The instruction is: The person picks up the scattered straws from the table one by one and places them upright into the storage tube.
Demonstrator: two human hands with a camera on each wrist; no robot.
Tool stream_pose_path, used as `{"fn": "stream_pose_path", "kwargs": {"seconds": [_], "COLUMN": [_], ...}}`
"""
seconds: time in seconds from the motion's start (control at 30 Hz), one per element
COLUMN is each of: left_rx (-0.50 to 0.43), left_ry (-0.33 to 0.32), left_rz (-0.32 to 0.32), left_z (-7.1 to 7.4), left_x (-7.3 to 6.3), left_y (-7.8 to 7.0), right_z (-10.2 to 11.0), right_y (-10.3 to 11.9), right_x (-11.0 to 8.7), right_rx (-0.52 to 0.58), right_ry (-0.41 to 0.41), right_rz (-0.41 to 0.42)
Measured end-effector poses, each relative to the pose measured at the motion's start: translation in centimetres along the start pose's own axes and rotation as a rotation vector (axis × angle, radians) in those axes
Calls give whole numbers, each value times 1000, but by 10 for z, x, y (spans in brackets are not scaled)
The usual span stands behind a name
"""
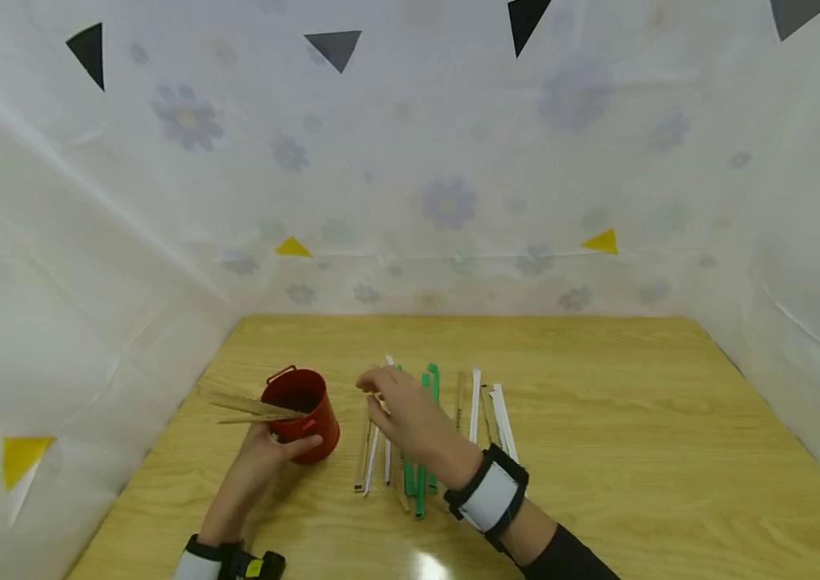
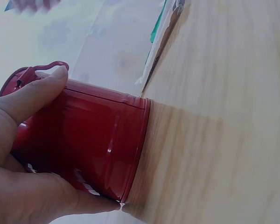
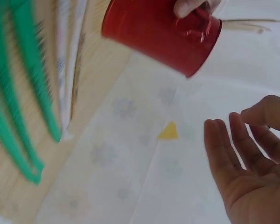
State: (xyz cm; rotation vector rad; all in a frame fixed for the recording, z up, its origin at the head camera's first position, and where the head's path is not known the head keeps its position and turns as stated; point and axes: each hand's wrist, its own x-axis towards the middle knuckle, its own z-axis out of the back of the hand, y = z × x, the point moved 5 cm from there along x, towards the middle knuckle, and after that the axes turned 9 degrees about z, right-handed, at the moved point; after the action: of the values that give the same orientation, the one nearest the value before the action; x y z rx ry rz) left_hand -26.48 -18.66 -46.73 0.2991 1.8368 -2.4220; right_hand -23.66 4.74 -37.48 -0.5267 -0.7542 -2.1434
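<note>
My left hand [image 1: 258,463] grips a small red metal bucket [image 1: 327,427] on the left part of the table, thumb on one side and fingers round the other. Thin brown paper-wrapped sticks [image 1: 250,408] lean out of the bucket's mouth toward the left. To the right of the bucket, my right hand [image 1: 413,415] hovers over a row of slim packets. Its fingers are loosely bent and nothing is between them in the right wrist view. Under and around it lie green packets [image 1: 420,491], white packets [image 1: 503,419] and brown packets [image 1: 460,399].
The wooden table [image 1: 635,451] extends to the right of the packets. A pale flowered cloth [image 1: 446,145] hangs round the back and both sides, with yellow triangles [image 1: 602,241] and dark triangles stuck on it.
</note>
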Motion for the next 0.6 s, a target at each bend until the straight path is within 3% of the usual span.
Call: {"fn": "stream_pose_path", "kwargs": {"seconds": [0.33,0.5,0.6], "left_rx": [10,11,7], "left_ry": [-21,-12,-6], "left_rz": [39,49,44], "left_z": [9,14,12], "left_x": [-7,-8,-8], "left_y": [6,9,10], "right_z": [40,53,54], "right_y": [-52,-74,-88], "right_x": [-67,-92,-107], "right_rx": [-31,-115,-147], "right_ry": [26,195,297], "right_rz": [-437,-638,-718]}}
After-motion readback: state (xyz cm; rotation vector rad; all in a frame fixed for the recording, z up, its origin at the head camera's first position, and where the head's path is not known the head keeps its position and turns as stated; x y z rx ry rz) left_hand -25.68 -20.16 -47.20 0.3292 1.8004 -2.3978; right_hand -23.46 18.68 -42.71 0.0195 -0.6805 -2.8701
